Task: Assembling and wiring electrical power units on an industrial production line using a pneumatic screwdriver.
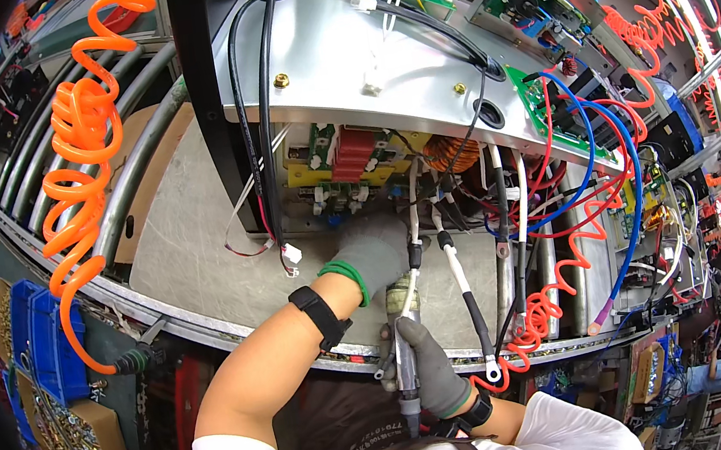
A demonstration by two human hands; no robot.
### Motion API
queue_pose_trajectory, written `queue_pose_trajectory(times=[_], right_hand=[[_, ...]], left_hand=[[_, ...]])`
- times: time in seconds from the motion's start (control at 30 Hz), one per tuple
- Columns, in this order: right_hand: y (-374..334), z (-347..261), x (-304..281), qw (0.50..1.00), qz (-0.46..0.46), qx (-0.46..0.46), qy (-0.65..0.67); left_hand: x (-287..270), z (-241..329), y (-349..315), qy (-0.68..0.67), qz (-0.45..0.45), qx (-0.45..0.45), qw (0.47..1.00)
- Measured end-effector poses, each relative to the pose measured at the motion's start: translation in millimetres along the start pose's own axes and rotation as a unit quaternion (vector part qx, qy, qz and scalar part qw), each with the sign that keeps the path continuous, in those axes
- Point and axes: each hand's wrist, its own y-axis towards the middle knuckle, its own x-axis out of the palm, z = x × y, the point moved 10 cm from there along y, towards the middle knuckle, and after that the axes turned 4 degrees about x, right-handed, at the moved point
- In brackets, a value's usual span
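My left hand [373, 258], in a grey glove with a green cuff, reaches under the edge of the silver metal chassis [340, 57]. Its fingertips are lost among dark parts and cables, so their grip is hidden. Lower down, my right hand [436, 367], also gloved, is wrapped round a straight-bodied power tool [407, 365]. Tape covers the tool's front part, which points away from me toward the left hand; its tip is hidden. Just right of the tool hangs a white cable [459, 280] with a black sleeve and a ring terminal [492, 370].
Red blocks [353, 154] and a copper coil [449, 153] sit inside the chassis. Red and blue wires [590, 152] loop at its right. Orange coiled hoses [86, 187] hang left, others [539, 320] right. A blue bin [48, 344] and a box of screws [82, 448] stand lower left.
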Motion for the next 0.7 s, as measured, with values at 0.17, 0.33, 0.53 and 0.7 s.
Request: queue_pose_trajectory(times=[0.17,0.33,0.53,0.7], right_hand=[[-0.3,0.0,0.3,1.000,-0.004,-0.001,-0.001],[0.3,0.4,-0.7,1.000,-0.001,-0.003,-0.006],[0.6,0.3,-1.1,1.000,-0.003,-0.003,0.000],[0.2,1.3,0.0,1.000,0.003,0.006,0.009]], left_hand=[[1.4,0.1,1.5,0.001,0.014,0.011,1.000],[-1.3,0.9,-0.6,0.002,0.031,0.020,0.999],[-3.4,2.5,-1.8,-0.010,0.035,0.015,0.999],[-5.4,4.7,-1.8,0.004,0.029,0.021,0.999]])
